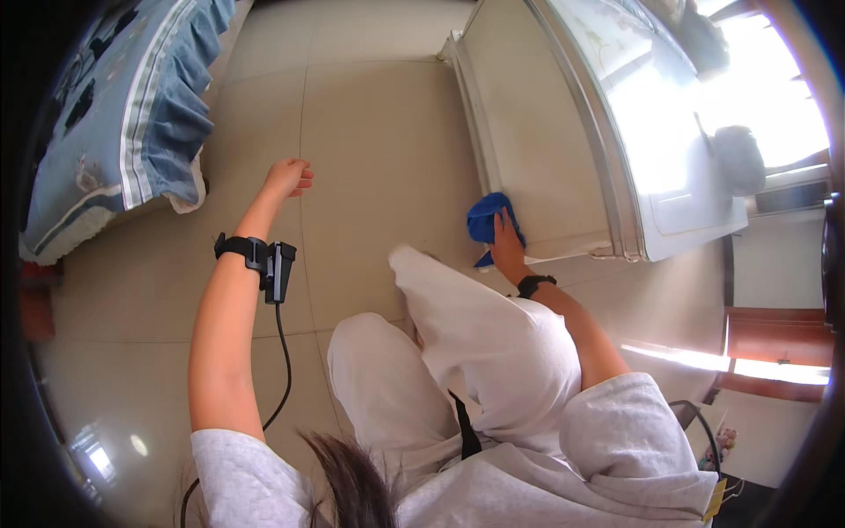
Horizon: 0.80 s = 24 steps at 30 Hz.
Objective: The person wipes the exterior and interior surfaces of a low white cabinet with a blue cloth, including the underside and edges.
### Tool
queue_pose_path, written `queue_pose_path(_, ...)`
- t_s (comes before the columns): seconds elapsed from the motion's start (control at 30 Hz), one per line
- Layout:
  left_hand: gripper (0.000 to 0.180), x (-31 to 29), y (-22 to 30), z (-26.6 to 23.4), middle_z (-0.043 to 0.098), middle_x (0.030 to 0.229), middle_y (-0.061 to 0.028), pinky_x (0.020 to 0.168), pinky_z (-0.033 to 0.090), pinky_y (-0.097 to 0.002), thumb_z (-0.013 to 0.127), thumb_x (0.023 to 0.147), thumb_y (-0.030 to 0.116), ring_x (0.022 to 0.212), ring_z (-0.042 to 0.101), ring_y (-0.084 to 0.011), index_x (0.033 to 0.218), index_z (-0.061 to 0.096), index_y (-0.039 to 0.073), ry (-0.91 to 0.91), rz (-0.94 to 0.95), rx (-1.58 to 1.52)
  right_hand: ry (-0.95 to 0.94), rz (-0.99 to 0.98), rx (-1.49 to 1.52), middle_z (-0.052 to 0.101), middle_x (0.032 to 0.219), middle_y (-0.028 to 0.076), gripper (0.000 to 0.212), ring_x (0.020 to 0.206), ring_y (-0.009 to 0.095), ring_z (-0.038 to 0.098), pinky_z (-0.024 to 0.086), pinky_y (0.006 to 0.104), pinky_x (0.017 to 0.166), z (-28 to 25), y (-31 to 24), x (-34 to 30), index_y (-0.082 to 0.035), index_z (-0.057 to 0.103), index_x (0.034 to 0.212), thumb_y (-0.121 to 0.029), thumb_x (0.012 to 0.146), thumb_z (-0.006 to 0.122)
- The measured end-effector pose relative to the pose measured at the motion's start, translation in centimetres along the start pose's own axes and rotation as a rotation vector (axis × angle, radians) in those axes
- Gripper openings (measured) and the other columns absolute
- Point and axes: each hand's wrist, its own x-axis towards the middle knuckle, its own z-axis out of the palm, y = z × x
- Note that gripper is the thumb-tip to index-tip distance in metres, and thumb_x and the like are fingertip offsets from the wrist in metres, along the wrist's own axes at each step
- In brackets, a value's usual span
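My right hand (506,246) presses a bunched blue cloth (485,216) against the lower edge of a pale cabinet (541,123), near its close corner. The fingers lie over the cloth and partly cover it. My left hand (286,178) hangs over the tiled floor, away from the cabinet, with its fingers loosely bent and a little apart. Nothing shows in it. A black strap with a small black device (278,271) sits on my left forearm, and a cable runs down from it.
A bed with a blue ruffled cover (167,114) stands at the far left. Beige floor tiles (370,114) lie between it and the cabinet. My bent knees in pale trousers (493,343) are close below my hands. Bright window light (766,97) falls from the right.
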Motion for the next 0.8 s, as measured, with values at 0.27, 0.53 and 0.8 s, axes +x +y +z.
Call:
queue_pose_path(0.27, 0.033, -1.8, 1.5, 0.1, 0.059, 0.1, -0.0085, 0.073, 0.046, -0.0285, 0.038, 0.088, 0.028, 0.088, 0.058, -0.0177, 0.108, 0.052, 0.006, -0.173, 0.015, 0.052, 0.151, 0.185, 0.077, 0.023, 0.135, 0.016, 0.06, 0.118, 0.033, 0.034, 0.038, 0.035, 0.092, -0.4, 0.4, 6.0, 0.0, 0.031, 0.125, 0.003, 0.069, 0.053)
queue_pose_path(0.53, 0.034, -2.3, 7.1, 3.4, 0.058, 0.101, -0.0107, 0.077, 0.045, -0.0296, 0.035, 0.088, 0.024, 0.091, 0.057, -0.0192, 0.11, 0.049, 0.003, -0.244, -0.09, 0.137, 0.408, 0.399, 0.109, 0.026, 0.134, 0.013, 0.059, 0.119, 0.03, 0.033, 0.039, 0.0354, 0.091, -5.0, 4.8, 4.8, -0.001, 0.034, 0.123, 0.001, 0.069, 0.057)
queue_pose_path(0.8, 0.033, -10.3, 30.8, 16.8, 0.059, 0.095, -0.0084, 0.071, 0.045, -0.0275, 0.039, 0.087, 0.027, 0.084, 0.058, -0.0168, 0.106, 0.052, 0.003, -0.385, -0.041, 0.318, 0.269, 0.613, 0.398, 0.025, 0.135, 0.012, 0.057, 0.12, 0.032, 0.029, 0.031, 0.036, 0.097, -16.3, 9.9, -8.5, 0.0, 0.036, 0.12, 0.002, 0.068, 0.058)
